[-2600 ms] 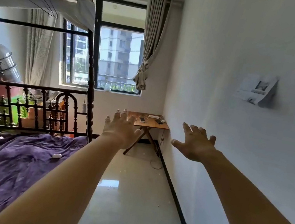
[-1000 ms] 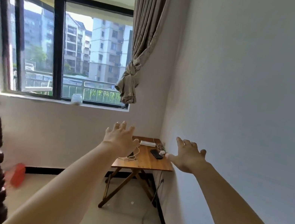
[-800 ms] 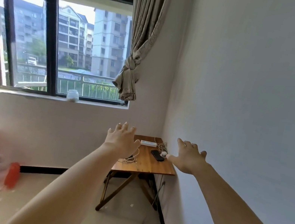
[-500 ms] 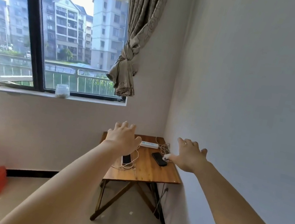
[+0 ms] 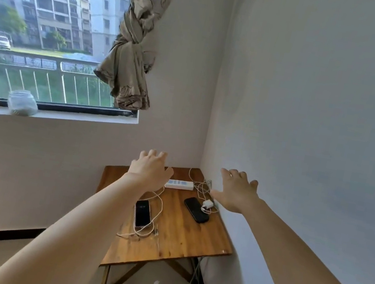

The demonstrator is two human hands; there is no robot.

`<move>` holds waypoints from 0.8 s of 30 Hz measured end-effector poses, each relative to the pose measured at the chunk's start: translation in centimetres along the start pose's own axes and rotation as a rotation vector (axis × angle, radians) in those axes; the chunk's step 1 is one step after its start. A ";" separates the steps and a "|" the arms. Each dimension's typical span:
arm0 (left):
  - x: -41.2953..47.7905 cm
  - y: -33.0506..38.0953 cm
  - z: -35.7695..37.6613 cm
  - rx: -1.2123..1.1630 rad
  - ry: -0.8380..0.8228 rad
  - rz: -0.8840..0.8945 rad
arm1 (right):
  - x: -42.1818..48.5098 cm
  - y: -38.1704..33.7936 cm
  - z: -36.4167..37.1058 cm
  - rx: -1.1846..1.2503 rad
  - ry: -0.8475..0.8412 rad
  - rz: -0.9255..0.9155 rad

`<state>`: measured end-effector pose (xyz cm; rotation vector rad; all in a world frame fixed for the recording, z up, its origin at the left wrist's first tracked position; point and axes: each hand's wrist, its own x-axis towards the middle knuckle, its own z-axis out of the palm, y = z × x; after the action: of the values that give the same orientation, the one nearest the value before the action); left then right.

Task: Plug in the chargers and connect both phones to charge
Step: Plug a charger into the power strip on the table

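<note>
a small wooden table (image 5: 179, 240) stands in the room's corner under the window side, and the person is at the approach step, with nothing on it taken up yet. the left hand (image 5: 148, 172) is held out over the table's far left part, fingers spread and empty. below it, toward the table's left edge, lies the first phone (image 5: 142, 212), face up, with a loose white cable (image 5: 149, 231) looped around it toward the near edge. at the far edge sits a white power strip (image 5: 179, 184), partly hidden by the left hand. right of centre lies the second phone (image 5: 195, 209), dark, with a white charger (image 5: 207, 204) touching its far end and a tangle of cord behind it. the right hand (image 5: 235, 192) is splayed wide, empty, near the table's right edge by the wall. the next move likely calls for closing on the charger and aligning its prongs with a free socket on the strip; whether any plug is already seated cannot be told.
</note>
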<state>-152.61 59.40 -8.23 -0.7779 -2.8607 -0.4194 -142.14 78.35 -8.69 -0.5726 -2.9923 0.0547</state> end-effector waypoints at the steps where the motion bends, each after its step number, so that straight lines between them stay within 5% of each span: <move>1: 2.0 -0.2 1.1 -0.002 -0.002 0.005 | 2.1 0.4 0.9 -0.016 -0.004 -0.005; 12: 21.7 -1.5 13.2 -0.079 -0.049 -0.052 | 24.2 4.9 10.6 -0.019 -0.153 -0.009; 24: 34.1 -6.7 29.6 -0.151 -0.256 -0.122 | 38.7 6.4 24.4 0.126 -0.391 0.063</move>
<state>-187.21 79.04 -30.58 -0.7318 -3.1562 -0.5984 -178.01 98.21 -29.96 -0.7148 -3.3081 0.4009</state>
